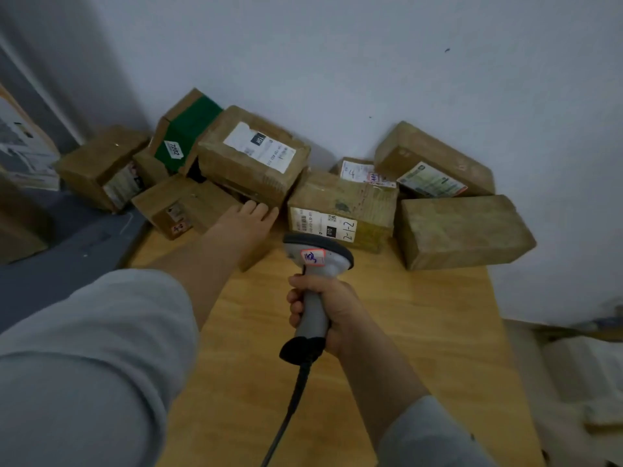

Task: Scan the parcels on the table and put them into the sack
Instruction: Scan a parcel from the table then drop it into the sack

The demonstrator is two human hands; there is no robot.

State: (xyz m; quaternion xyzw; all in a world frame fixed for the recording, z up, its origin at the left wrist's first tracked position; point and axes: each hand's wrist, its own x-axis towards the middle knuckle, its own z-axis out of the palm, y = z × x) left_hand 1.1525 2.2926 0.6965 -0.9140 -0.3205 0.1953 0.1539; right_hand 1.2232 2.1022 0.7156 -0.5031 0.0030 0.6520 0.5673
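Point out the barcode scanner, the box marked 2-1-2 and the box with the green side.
barcode scanner (332,262), head view, on the pale part of its head
box marked 2-1-2 (340,197), head view, on its brown top face
green-sided box (192,129), head view, on the green panel

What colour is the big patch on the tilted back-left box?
The patch is dark green, clearest in the head view.

Light wooden table (387,332), its far edge against a pale wall (371,62). Brown cardboard parcels are crowded along that far edge. Resting directly on the top: a plain unlabelled box (462,230) at the right; just beside it, a box marked "2-1-2" (340,214) on its front label; further left, a low box (182,210) at the table's left corner. More parcels are stacked on and behind these; their footing cannot be made out.
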